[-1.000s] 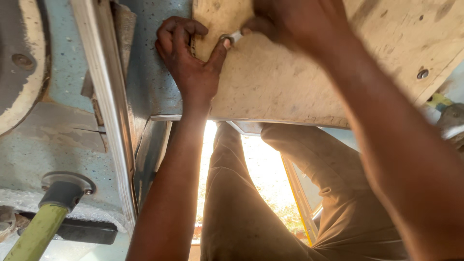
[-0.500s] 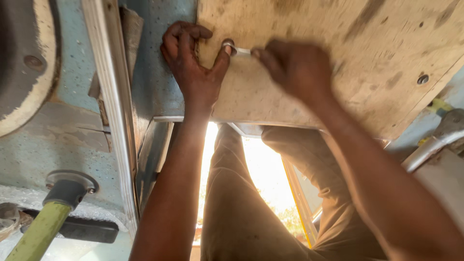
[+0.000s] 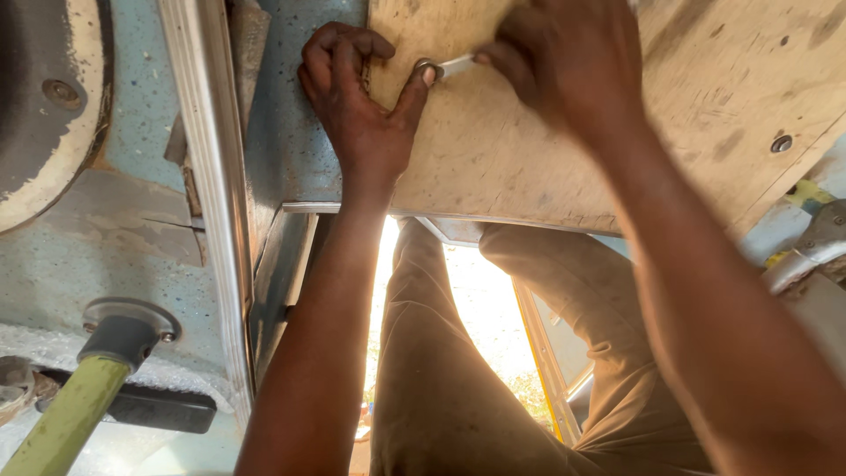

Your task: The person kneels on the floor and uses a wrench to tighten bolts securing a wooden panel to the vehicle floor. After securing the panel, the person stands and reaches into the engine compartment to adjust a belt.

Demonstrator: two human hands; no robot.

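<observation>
My left hand (image 3: 359, 110) presses against the edge of a plywood board (image 3: 696, 123), its thumb resting on the ring end of a small metal spanner (image 3: 438, 67). My right hand (image 3: 568, 62) grips the spanner's handle from the right. The spanner's ring end sits on a fastener near the board's upper left corner; the fastener itself is hidden under the thumb and ring. The board lies against a blue painted metal surface (image 3: 286, 132). My legs in brown trousers (image 3: 441, 370) stretch out below the board.
A grey metal rail (image 3: 204, 176) runs down the left. A yellow-green rod (image 3: 66, 419) enters a round metal flange (image 3: 132, 322) at lower left. A bolt head (image 3: 781, 143) sits in the board at right. Bright daylight shows between my legs.
My right hand has swung from above the board's edge down to the right and back up, turning the spanner's handle. My left hand has stayed in place on the board's edge.
</observation>
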